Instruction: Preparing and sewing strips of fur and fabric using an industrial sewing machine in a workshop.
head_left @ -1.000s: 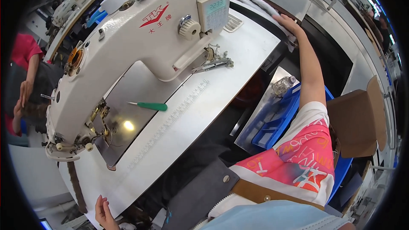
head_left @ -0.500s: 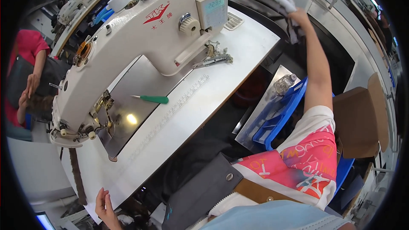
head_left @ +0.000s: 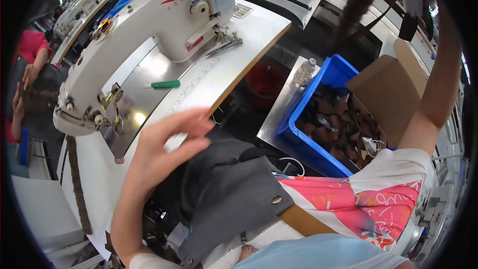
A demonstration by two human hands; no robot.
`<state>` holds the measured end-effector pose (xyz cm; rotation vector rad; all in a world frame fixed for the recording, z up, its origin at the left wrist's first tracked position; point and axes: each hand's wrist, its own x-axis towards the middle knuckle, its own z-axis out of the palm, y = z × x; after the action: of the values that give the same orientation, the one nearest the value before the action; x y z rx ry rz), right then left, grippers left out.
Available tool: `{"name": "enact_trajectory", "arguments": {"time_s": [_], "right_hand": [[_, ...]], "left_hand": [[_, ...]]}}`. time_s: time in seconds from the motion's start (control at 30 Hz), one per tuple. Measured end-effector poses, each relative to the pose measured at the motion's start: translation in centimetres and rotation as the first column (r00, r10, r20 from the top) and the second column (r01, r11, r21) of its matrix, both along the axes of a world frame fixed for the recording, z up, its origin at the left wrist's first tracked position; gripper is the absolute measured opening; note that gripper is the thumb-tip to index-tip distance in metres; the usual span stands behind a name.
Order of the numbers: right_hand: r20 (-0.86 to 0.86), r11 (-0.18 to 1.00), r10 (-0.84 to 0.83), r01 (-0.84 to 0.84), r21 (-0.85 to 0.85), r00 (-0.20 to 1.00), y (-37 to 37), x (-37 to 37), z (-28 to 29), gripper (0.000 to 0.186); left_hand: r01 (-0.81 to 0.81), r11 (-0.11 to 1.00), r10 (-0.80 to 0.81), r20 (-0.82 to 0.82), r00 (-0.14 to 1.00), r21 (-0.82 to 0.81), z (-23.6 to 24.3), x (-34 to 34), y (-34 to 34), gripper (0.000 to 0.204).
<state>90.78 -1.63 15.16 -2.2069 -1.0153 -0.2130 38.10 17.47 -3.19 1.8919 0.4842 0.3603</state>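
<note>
My left hand (head_left: pixel 167 144) is in the air over the front edge of the sewing table (head_left: pixel 239 84), fingers apart and curved, holding nothing. My right arm (head_left: pixel 440 89) stretches up to the far right, where the hand is lost in the dark rim. At its end a fur-trimmed piece (head_left: pixel 411 0) with dark straps hangs raised, its brown fur blurred. The white sewing machine (head_left: pixel 184 35) stands on the table. A green-handled awl-like tool (head_left: pixel 167 84) lies on its metal bed plate. One narrow brown fur strip (head_left: pixel 78 184) hangs down the table's left side.
Right of the table, a blue bin (head_left: pixel 313 142) holds brown and black scraps, with an open cardboard box (head_left: pixel 386 84) over it. A clear bottle (head_left: pixel 304 72) stands on a metal ledge. Below is a red tub (head_left: pixel 266 79). Another person (head_left: pixel 32 65) works at far left.
My left hand has risen from the lower left to above the table edge. My right arm has swung farther right, carrying the fur-trimmed piece. The view has turned, revealing the bin's scraps.
</note>
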Motion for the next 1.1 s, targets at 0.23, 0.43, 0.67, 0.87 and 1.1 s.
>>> {"name": "enact_trajectory", "arguments": {"time_s": [0.23,0.43,0.67,0.87,1.1], "right_hand": [[-0.077,0.866,0.495,-0.499,-0.044,0.866,5.8,-19.6,-1.3,0.043],[-0.186,0.389,0.899,-0.918,-0.071,0.396,14.9,-38.7,-3.1,0.049],[-0.378,0.134,0.915,-0.990,-0.042,0.139,17.4,-55.6,-5.9,0.058],[-0.503,0.182,0.829,-0.969,-0.168,0.243,21.2,-55.6,-9.7,0.046],[-0.457,0.024,0.884,-0.985,-0.170,0.100,25.4,-49.5,-14.6,0.062]], "left_hand": [[0.260,0.965,-0.191,0.581,0.791,-0.036,-0.4,9.7,-4.8,0.112],[0.222,0.970,-0.070,0.758,0.648,-0.100,-3.7,0.2,-11.2,0.018],[0.109,0.902,0.253,0.717,0.650,-0.417,-7.9,-13.4,-17.5,0.049],[-0.195,0.966,0.243,0.341,0.908,-0.169,-6.1,-15.5,-20.2,0.053],[0.065,0.925,-0.016,0.133,0.991,-0.375,-4.3,-13.6,-16.5,0.028]]}}
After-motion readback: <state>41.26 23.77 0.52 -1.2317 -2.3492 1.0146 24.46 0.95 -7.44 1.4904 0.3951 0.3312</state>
